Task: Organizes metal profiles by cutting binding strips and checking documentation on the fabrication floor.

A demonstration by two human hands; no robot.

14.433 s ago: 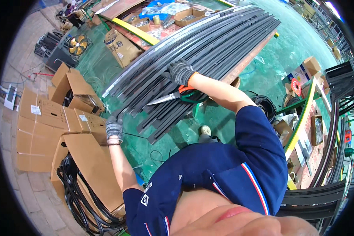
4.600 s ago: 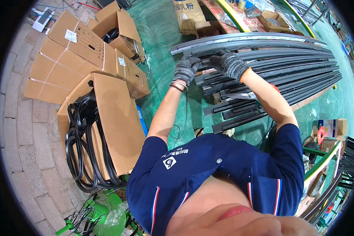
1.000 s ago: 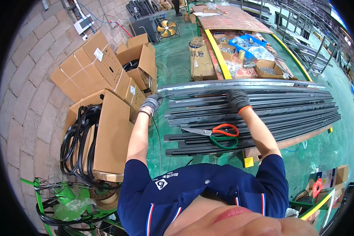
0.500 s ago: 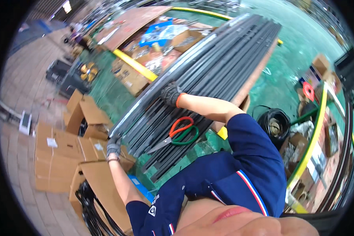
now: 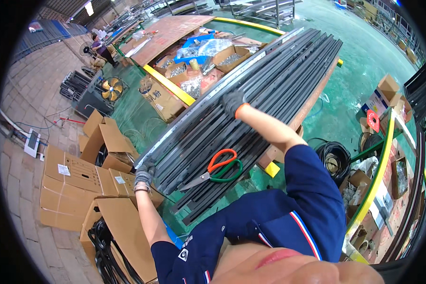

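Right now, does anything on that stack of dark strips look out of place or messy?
One thing: scissors with an orange and a green handle lie loose on top of the dark profile strips, near the person's end. The gloved left hand grips the stack's end and the gloved right hand rests farther along; neither touches the scissors.

The fingertips of the left hand (image 5: 144, 176) are tucked under the end of the dark metal rails (image 5: 251, 102), so the grip itself is out of sight. The rails' far ends blur toward the top rim. The black cable coil (image 5: 102, 246) in the open cardboard box (image 5: 123, 232) is cut off at the lower edge.
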